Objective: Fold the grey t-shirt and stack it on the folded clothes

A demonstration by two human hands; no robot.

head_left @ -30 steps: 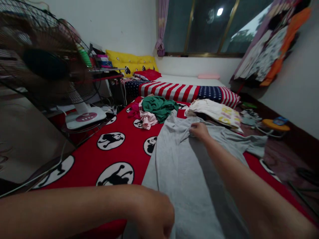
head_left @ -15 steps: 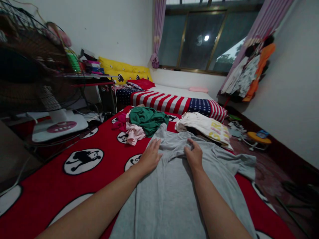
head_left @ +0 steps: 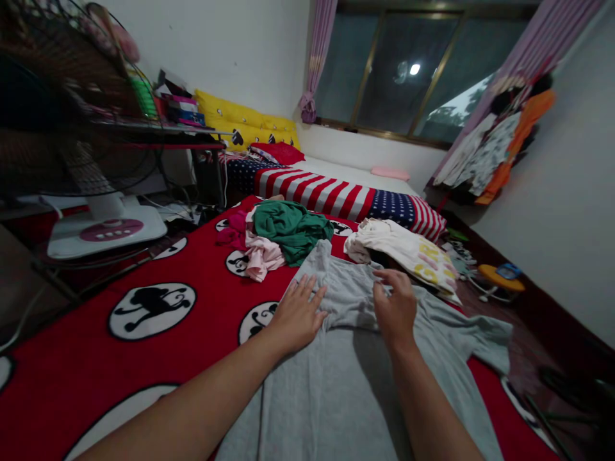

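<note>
A grey T-shirt (head_left: 346, 384) lies spread over the red blanket, with one sleeve out to the right and its neck end away from me. My left hand (head_left: 298, 314) rests flat on the shirt's left shoulder area, fingers spread. Over the upper part, near the neckline, my right hand (head_left: 396, 307) is held with bent fingers, thumb and forefinger apart and no cloth visible between them. Beyond the shirt sit a crumpled green garment (head_left: 291, 227), a pale pink cloth (head_left: 263, 256) and a magenta cloth (head_left: 234, 230). A white garment with yellow lettering (head_left: 403, 253) lies behind my right hand.
The red blanket (head_left: 206, 358) with monkey prints covers the surface under the clothes. At left stands a fan (head_left: 106, 224) beside a cluttered desk (head_left: 187, 131). A bed with a striped cover (head_left: 312, 192) is behind. Clothes (head_left: 494, 147) hang at right above a yellow stool (head_left: 502, 278).
My right hand has moved right and its fingers have bent more. My left hand lies flatter on the shirt, fingers more spread. The view has shifted and tilted slightly.
</note>
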